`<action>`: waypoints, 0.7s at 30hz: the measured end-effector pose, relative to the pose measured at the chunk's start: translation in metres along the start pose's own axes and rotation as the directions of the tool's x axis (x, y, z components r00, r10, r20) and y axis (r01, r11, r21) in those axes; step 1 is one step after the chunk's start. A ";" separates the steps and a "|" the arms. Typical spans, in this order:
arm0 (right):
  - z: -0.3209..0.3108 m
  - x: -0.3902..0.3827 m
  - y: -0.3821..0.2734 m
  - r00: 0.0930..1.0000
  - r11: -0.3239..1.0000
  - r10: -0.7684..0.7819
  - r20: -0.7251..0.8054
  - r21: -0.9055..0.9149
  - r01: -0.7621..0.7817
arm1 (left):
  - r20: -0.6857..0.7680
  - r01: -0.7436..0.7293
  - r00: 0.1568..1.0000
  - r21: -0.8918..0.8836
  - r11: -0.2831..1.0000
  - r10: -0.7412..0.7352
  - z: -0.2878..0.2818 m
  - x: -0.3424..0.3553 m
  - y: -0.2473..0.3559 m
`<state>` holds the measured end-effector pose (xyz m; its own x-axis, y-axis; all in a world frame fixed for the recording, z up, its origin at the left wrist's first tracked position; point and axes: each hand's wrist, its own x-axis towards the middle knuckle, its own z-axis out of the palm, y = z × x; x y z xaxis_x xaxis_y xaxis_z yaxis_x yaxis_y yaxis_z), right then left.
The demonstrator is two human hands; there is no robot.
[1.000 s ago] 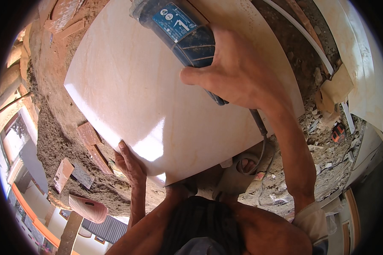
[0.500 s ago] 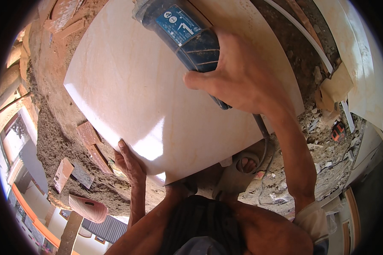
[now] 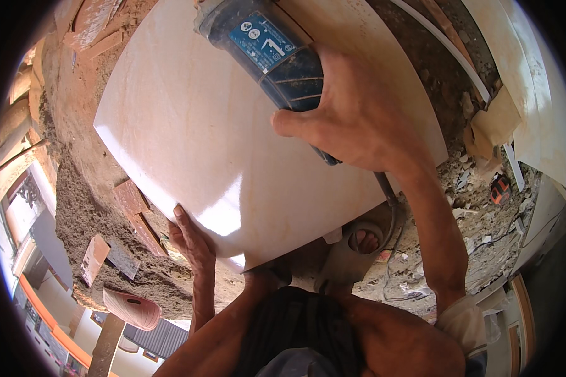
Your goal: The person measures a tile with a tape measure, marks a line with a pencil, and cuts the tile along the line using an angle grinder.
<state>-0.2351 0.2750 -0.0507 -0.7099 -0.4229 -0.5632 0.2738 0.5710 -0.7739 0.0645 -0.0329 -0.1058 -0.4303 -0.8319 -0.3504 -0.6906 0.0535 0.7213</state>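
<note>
My right hand [image 3: 358,116] is wrapped around the dark blue body of a corded angle grinder [image 3: 289,78] with a blue label. The grinder lies over a large glossy cream tile [image 3: 188,125]; its head runs toward the top edge of the view and its disc is not visible. Alongside it, a thin dark line [image 3: 290,19] runs across the tile. A cord [image 3: 383,185] hangs from the grinder's rear, below my wrist. At the tile's lower left edge, my left hand [image 3: 194,242] grips the rim, thumb on top and fingers partly hidden.
Tile offcuts [image 3: 94,259] and reddish pieces [image 3: 132,198] lie in the dirt at left. A sandalled foot [image 3: 361,242] is close to the tile's near edge. At right are rubble, a tape measure [image 3: 500,190], a cardboard scrap [image 3: 498,116] and another large tile [image 3: 544,94].
The grinder has shifted very slightly left, with my right hand still around it. My left hand stays at the tile's edge.
</note>
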 end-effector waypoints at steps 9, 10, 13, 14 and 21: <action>0.002 -0.007 0.004 0.998 1.000 -0.029 -0.047 -0.004 0.029 | 0.004 -0.050 0.999 -0.074 0.996 0.050 0.009 -0.002 0.005; 0.002 -0.007 0.005 0.999 1.000 -0.025 -0.039 -0.002 0.025 | -0.003 -0.068 0.998 -0.061 0.996 0.068 0.011 -0.002 0.005; 0.003 -0.007 0.007 1.000 1.000 -0.016 -0.023 0.005 0.016 | 0.012 -0.094 0.995 -0.043 0.995 0.095 0.012 -0.002 0.006; 0.003 -0.007 0.008 1.000 1.000 -0.016 -0.023 0.007 0.016 | 0.022 -0.098 0.995 -0.041 0.994 0.099 0.011 -0.002 0.007; 0.004 -0.010 0.010 0.999 0.999 -0.030 -0.034 0.021 0.031 | -0.009 -0.098 0.995 -0.040 0.994 0.098 0.016 -0.005 0.010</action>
<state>-0.2229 0.2825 -0.0536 -0.7396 -0.4154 -0.5295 0.2657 0.5426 -0.7968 0.0506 -0.0193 -0.1064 -0.4909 -0.8275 -0.2726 -0.6212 0.1131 0.7754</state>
